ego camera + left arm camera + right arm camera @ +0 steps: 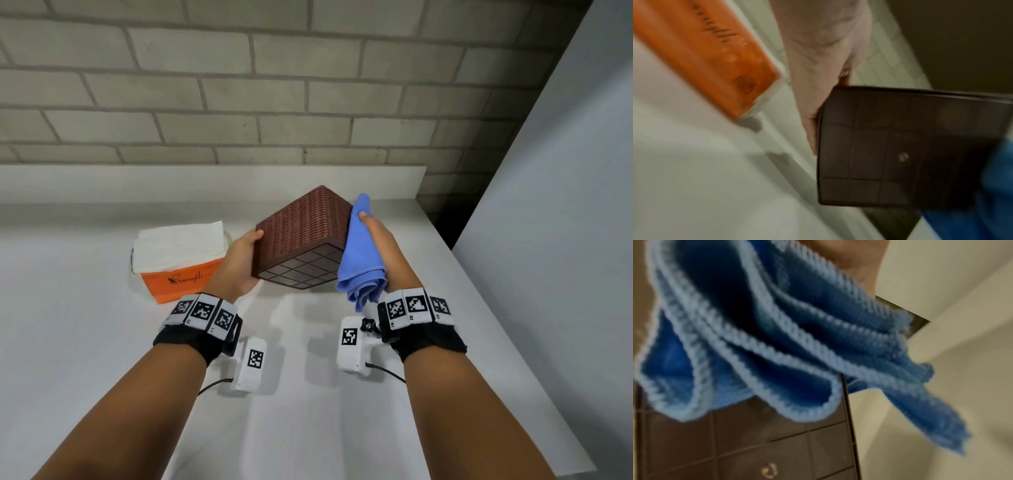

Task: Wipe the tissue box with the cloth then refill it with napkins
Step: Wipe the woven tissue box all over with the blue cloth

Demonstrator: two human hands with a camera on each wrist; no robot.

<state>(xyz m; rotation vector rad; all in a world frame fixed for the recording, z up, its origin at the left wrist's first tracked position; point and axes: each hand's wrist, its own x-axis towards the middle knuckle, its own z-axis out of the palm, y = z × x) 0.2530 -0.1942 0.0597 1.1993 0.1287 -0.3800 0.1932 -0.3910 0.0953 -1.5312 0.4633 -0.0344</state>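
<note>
A brown woven tissue box (301,226) is lifted off the white table (102,342) and tilted, with its gridded underside (900,146) turned toward me. My left hand (239,260) grips its left side, thumb at the upper edge. My right hand (380,240) holds a folded blue cloth (359,253) against the box's right side, thumb lying on the cloth. Loose folds of the cloth (777,337) hang below the wrist over the box's underside (756,443). An orange pack with white napkins (181,263) lies on the table left of the box. The box's opening is hidden.
A grey brick wall (308,85) rises behind a raised white ledge (205,178) at the table's back. The table's right edge (496,308) runs diagonally, with a white panel (565,205) beyond it. The orange pack (715,56) sits close to my left wrist.
</note>
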